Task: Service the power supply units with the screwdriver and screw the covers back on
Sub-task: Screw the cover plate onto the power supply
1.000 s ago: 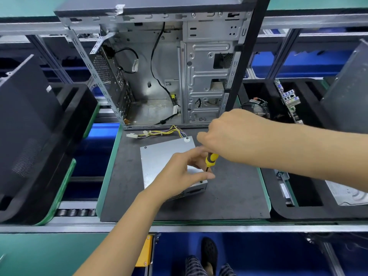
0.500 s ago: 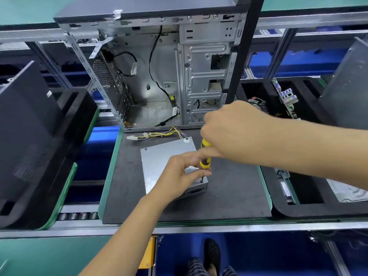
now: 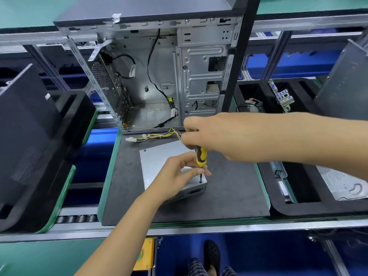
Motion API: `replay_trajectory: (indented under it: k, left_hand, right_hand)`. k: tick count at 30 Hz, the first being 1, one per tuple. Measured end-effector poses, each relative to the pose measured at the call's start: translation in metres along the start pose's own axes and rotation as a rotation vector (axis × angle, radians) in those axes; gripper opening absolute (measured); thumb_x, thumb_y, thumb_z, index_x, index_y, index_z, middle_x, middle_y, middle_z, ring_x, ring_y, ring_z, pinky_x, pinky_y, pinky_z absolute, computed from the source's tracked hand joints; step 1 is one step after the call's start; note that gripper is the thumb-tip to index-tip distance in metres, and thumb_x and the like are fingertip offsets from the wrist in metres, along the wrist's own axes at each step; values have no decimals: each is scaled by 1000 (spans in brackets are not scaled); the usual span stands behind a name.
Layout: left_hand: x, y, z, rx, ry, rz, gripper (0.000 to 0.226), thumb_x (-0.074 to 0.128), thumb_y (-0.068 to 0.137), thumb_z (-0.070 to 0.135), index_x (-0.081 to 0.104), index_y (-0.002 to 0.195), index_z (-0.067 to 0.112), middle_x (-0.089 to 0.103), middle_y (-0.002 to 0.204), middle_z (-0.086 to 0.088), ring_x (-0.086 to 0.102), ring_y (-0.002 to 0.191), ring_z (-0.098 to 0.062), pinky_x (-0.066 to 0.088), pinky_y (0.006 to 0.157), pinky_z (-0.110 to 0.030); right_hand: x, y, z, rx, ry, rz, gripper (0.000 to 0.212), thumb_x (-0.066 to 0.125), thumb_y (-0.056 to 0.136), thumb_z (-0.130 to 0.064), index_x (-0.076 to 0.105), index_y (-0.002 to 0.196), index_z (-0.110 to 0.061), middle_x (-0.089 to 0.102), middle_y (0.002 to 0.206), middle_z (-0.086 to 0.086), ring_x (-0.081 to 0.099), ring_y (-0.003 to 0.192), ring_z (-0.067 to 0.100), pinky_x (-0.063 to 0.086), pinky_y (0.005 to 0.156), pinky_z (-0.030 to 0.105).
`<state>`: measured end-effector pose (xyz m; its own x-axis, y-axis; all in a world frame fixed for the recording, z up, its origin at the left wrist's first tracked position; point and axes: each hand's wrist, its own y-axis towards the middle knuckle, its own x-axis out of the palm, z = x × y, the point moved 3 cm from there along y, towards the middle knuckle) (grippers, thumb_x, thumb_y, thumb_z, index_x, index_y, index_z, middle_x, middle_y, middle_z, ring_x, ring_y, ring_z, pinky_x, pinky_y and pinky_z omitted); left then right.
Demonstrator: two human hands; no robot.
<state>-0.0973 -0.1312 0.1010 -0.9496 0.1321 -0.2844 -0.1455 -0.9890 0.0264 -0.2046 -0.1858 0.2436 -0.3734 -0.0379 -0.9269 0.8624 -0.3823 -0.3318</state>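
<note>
Now driving cover screw, frame centre: my right hand (image 3: 211, 136) grips screwdriver (image 3: 201, 157), left hand (image 3: 179, 174) pinches its shaft over power supply unit (image 3: 159, 158). Next: keep tip seated, turn.

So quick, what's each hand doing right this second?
Left hand: fingers pinching the shaft of the yellow-and-black screwdriver, resting on the silver metal power supply box.
Right hand: gripping the screwdriver's handle.

A dark grey foam-topped table (image 3: 229, 196) with green edging carries a flat silver metal power supply unit (image 3: 159, 156). Behind it stands an open grey steel computer case (image 3: 199, 76). A yellow-wired cable bundle (image 3: 155, 135) lies between them.
</note>
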Motion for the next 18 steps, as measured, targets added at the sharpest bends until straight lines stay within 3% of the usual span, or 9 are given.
replay_trajectory:
  k: [2,4,6,9,10,12,14,16,18]
  left_hand:
    - [-1,-1,3,28,8,-1,11,63,94,5,70,99,13,72,100,18,65,99,-8,47,93,-22]
    - [2,0,4,62,20,17,11,69,89,6,70,89,17,67,97,20,60,96,-8,47,90,-24]
    - [6,1,1,37,-10,75,13,74,83,3,70,79,15,66,88,5,60,89,-12,49,87,-31]
    - [3,5,-4,36,-13,120,6,75,81,1,74,83,6,70,88,1,66,86,-4,51,85,-24]
    - [2,6,-4,45,10,116,6,75,81,2,74,85,5,72,89,3,66,86,-1,50,85,-20]
    - [1,6,-2,61,48,83,15,75,83,4,75,92,16,73,88,10,67,87,1,48,85,-15]
    - [1,6,2,75,50,43,33,72,87,5,65,103,33,75,86,11,69,90,-5,48,91,-20]
    - [3,5,4,80,52,-2,33,64,92,8,55,113,32,76,88,7,69,98,-10,49,95,-29]
    - [5,4,4,82,62,-32,22,57,95,10,49,111,22,76,89,3,69,100,-14,48,97,-34]
  right_hand:
    - [-5,1,-2,50,-98,62,12,50,97,-27,41,96,-20,40,93,0,31,53,15,20,44,28]
    - [-5,5,-8,116,-279,172,45,34,99,-49,43,74,-13,38,67,2,30,53,21,15,44,25]
    - [-9,2,-11,177,-303,206,56,31,99,-52,33,59,-13,28,56,1,24,48,18,14,46,23]
    - [-2,-2,-6,107,-129,133,16,51,96,-33,50,92,-17,37,85,0,31,52,15,18,43,27]
    - [-1,-5,-5,54,-35,80,18,55,94,-23,46,109,-21,33,98,-2,32,53,10,20,43,24]
    - [-5,-7,-5,-12,32,7,26,54,92,-13,43,114,-24,27,103,-6,35,56,3,30,47,21]
    - [-5,-4,-6,50,-27,29,14,45,99,-28,48,108,-17,37,99,-1,51,73,12,31,59,17]
    - [-2,0,-7,190,-195,72,40,32,102,-42,47,82,-10,40,76,4,50,74,27,34,61,32]
    - [-1,0,-4,277,-259,143,49,32,102,-43,33,63,-13,31,64,2,46,69,26,33,61,31]
